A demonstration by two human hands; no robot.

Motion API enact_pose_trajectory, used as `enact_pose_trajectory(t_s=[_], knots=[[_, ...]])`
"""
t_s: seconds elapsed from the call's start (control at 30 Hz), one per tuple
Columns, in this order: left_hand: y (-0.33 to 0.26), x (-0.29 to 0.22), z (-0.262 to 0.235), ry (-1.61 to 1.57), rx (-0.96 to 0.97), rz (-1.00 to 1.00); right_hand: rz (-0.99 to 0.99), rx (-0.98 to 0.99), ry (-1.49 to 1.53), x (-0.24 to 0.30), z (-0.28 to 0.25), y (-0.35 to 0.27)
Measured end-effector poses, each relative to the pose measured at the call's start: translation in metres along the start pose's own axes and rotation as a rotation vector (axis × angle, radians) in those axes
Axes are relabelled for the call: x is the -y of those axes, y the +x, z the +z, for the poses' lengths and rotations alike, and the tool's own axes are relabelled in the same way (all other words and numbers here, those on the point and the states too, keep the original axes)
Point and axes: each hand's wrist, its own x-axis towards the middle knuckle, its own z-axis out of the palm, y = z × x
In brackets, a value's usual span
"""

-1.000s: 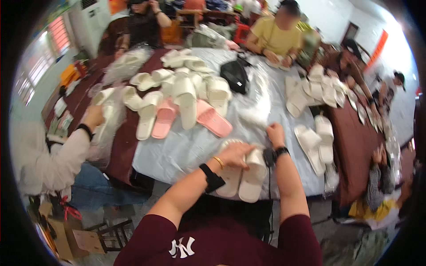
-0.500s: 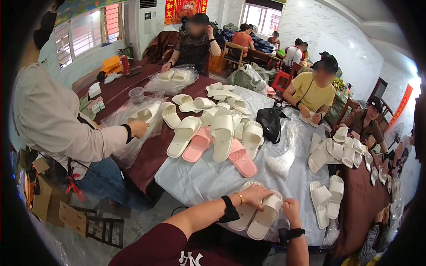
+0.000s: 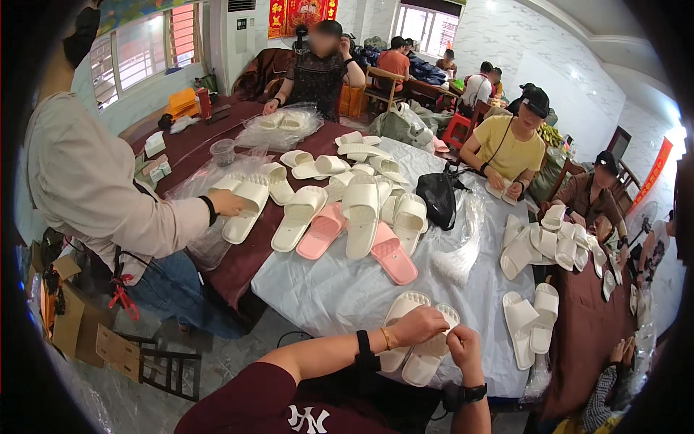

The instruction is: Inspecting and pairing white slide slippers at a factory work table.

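Long table (image 3: pixel 340 296), pale cloth, in a crowded workroom; loose white and pink slippers (image 3: pixel 361 210) heaped mid-table. Near edge: white slipper pair (image 3: pixel 416 340), soles up. Left hand (image 3: pixel 419 324) and right hand (image 3: pixel 463 346) both pinch its top end, fingers curled.

Matt, smooth foam-like cream slippers (image 3: pixel 416 340) lie on a slightly glossy, wrinkled grey plastic table cover (image 3: pixel 340 289)

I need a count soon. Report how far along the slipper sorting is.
Done: one white pair lies set aside by the right hand. In hand: both hands, the left hand too, grip a cream pair. Left: loose white and pink slippers heaped mid-table.
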Motion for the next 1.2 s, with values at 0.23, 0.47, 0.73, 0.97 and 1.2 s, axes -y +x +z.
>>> enact_pose_trajectory(t_s=[0.23, 0.47, 0.73, 0.97, 1.2], knots=[[-0.001, -0.011, -0.011, -0.163, -0.072, -0.146, 0.03, -0.023, 0.13, 0.011, 0.005, 0.008], [-0.002, -0.009, -0.006, -0.243, -0.22, -0.275, -0.026, -0.118, 0.164, -0.009, 0.005, 0.031], [0.003, -0.018, -0.03, -0.323, -0.196, -0.464, -0.122, 0.016, -0.167, -0.085, 0.008, 0.11], [-0.021, -0.036, -0.07, -0.456, -0.284, -0.505, 0.084, 0.17, -0.207, -0.134, 0.008, 0.124], [-0.04, -0.053, -0.114, -0.676, -0.283, -0.626, 0.01, 0.095, -0.285, -0.126, 0.003, 0.121]])
